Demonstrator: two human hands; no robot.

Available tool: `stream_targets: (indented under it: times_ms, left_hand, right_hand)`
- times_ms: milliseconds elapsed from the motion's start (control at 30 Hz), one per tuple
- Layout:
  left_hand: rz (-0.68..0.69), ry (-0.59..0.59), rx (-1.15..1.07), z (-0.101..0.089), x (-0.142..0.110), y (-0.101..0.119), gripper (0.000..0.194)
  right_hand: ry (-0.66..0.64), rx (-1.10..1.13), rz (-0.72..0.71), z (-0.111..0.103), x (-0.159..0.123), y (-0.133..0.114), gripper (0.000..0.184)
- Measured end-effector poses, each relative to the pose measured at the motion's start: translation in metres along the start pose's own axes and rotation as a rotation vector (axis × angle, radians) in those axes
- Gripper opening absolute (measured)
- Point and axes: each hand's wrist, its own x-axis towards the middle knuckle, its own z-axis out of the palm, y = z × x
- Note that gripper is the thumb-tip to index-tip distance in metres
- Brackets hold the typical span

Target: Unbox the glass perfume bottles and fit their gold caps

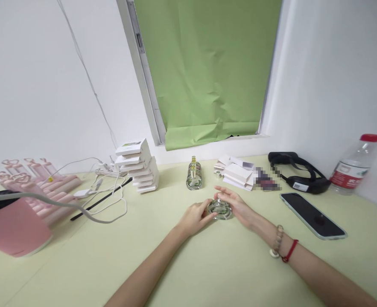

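Observation:
A clear glass perfume bottle (219, 209) stands on the table between my two hands, greenish inside, with a short silvery neck on top. My left hand (193, 218) grips its left side, thumb at the front and fingers behind. On the other side, my right hand (238, 208) holds the bottle's right edge, its fingers reaching over behind the neck. Just beyond the hands, a row of similar glass bottles (194, 182) with yellowish tops runs away from me. A small shiny piece (218, 174), perhaps a cap, lies by some white cartons (238, 175).
At left are stacked white boxes (140, 168), white cables (124, 204), pink tubes (60, 194) and a pink bin (15, 226). To the right lie a phone (311, 215), a black headset (299, 172) and a red-capped water bottle (351, 168). Green paper (207, 72) covers the window.

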Motion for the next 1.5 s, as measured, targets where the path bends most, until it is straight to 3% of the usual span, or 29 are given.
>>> stream_targets:
  times_ms: [300, 433, 567, 733, 1000, 1133, 1300, 1500]
  left_hand:
    - [0.020, 0.038, 0.009, 0.002, -0.002, -0.001, 0.035]
    - [0.018, 0.026, 0.046, 0.002, -0.004, -0.002, 0.039]
    - [0.031, 0.038, 0.113, 0.003, -0.006, -0.002, 0.041]
    - [0.035, 0.050, 0.108, 0.005, -0.007, 0.000, 0.040]
    - [0.026, 0.045, 0.117, 0.006, -0.006, 0.000, 0.037]
    - [0.006, 0.039, 0.088, 0.006, -0.006, 0.000, 0.038]
    - [0.017, 0.037, 0.082, 0.006, -0.005, -0.002, 0.038]
    - [0.014, 0.043, 0.057, 0.005, -0.005, -0.005, 0.039]
  right_hand:
    - [0.032, -0.093, -0.003, 0.000, 0.001, 0.004, 0.041]
    - [0.068, -0.150, 0.022, -0.017, 0.010, 0.007, 0.042]
    - [0.213, -0.155, 0.007, -0.034, 0.023, 0.016, 0.034]
    - [0.223, -0.463, -0.182, -0.031, 0.044, 0.035, 0.030]
    - [0.320, -0.558, -0.320, -0.022, 0.080, 0.036, 0.042]
    - [0.382, -0.730, -0.431, -0.025, 0.100, 0.037, 0.044]
    - [0.388, -1.013, -0.331, -0.028, 0.114, 0.045, 0.058]
    - [0.443, -1.280, -0.315, -0.018, 0.106, 0.044, 0.046]
